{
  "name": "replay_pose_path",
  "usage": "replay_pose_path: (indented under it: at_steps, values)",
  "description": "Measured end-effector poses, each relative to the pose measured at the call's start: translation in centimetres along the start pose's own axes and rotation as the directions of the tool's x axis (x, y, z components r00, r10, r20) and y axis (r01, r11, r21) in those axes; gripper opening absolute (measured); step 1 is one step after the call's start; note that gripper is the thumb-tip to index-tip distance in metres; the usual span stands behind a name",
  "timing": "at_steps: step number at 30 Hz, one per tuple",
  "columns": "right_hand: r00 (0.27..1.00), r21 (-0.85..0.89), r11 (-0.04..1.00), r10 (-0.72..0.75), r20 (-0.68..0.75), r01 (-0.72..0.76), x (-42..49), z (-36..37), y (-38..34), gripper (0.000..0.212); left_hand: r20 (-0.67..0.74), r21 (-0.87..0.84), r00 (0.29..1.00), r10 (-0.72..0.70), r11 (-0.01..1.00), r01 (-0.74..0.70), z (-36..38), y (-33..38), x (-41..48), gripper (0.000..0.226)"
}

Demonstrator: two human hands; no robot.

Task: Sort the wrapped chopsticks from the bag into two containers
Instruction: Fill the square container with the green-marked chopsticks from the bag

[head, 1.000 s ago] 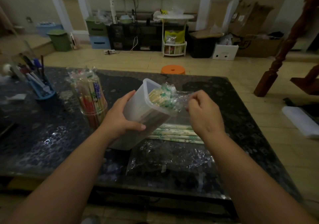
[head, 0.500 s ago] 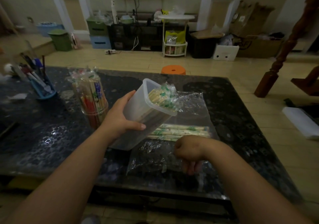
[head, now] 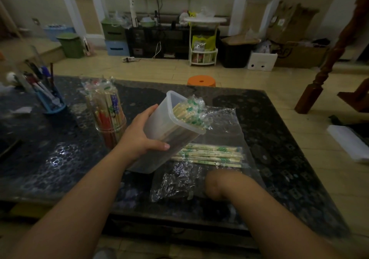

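Our left hand (head: 143,139) gripped the tub (head: 159,123). The thumb lay across its near wall and the fingers (head: 146,112) curled round the far side, clamped on it. We held the tub tilted over the tabletop (head: 60,159), with its open mouth pointing up, away from us and to the right. We could not tell whether its bottom corner touched the surface. A bundle of chopsticks (head: 187,113) in green-printed wrappers stuck out of the mouth, leaning against its lower edge.

The clear bag (head: 179,183) lay flat on the tabletop, below and to the right of the tub, and its near end was crumpled. A few loose chopsticks (head: 211,155) with the same green print lay side by side across it, pointing left to right, their left ends hidden behind the tub. We could not tell whether they lay in the bag or on it.

Our right hand (head: 216,186) was a blur, bent down at the wrist over the near part of the bag, just in front of the loose chopsticks. Its fingers were hidden, so we could not tell whether they were apart or together.

A round jar (head: 110,127) stood upright left of the tub, close to our left wrist, packed with chopsticks in red and blue wrappers. Further left stood a blue pen holder (head: 50,103). An orange stool (head: 201,81) showed beyond the far edge.
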State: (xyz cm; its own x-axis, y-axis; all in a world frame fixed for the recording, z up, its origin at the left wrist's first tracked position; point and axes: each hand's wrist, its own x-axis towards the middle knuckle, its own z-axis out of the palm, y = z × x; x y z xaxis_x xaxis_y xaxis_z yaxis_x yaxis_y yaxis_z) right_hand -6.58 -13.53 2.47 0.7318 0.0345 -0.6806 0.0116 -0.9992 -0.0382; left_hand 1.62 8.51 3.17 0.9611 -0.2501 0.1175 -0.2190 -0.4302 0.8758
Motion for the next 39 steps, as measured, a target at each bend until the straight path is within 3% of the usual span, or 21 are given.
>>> replay_pose_path:
  at_steps: [8, 14, 18, 22, 27, 35, 39]
  values:
    - [0.993, -0.073, 0.990, 0.117, -0.008, -0.117, 1.8, 0.8, 0.4, 0.042, 0.002, 0.011, 1.000, 0.003, 1.000, -0.003, -0.1, 0.2, 0.0, 0.125]
    - [0.970, -0.077, 0.967, 0.244, -0.016, -0.244, 2.1, 1.9, 1.2, 0.065, 0.010, 0.023, 1.000, 0.008, 1.000, -0.008, -0.1, 0.3, 0.0, 0.126]
    - [0.956, 0.085, 0.988, 0.145, -0.257, -0.127, 3.1, 3.1, 2.0, 0.073, 0.009, 0.017, 1.000, 0.003, 1.000, -0.003, 0.0, 0.3, -0.1, 0.127]
    - [0.839, 0.136, 0.991, 0.089, -0.536, -0.019, 4.7, 4.2, 2.6, 0.065, 0.011, 0.018, 1.000, 0.002, 1.000, -0.002, 0.0, 0.4, -0.2, 0.127]
    - [0.821, 0.092, 0.995, 0.025, -0.571, 0.034, 5.8, 4.3, 3.0, 0.060, 0.012, 0.016, 1.000, -0.001, 1.000, 0.001, -0.1, 0.4, -0.1, 0.126]
    - [0.776, 0.069, 0.996, 0.007, -0.631, 0.048, 5.7, 3.8, 3.0, 0.027, 0.024, 0.002, 1.000, -0.009, 1.000, 0.009, 0.1, 0.4, -0.1, 0.125]
    - [0.770, 0.098, 0.989, -0.024, -0.637, 0.113, 5.8, 3.9, 2.7, 0.035, 0.028, 0.022, 1.000, -0.008, 1.000, 0.007, 0.1, 0.8, -0.3, 0.125]
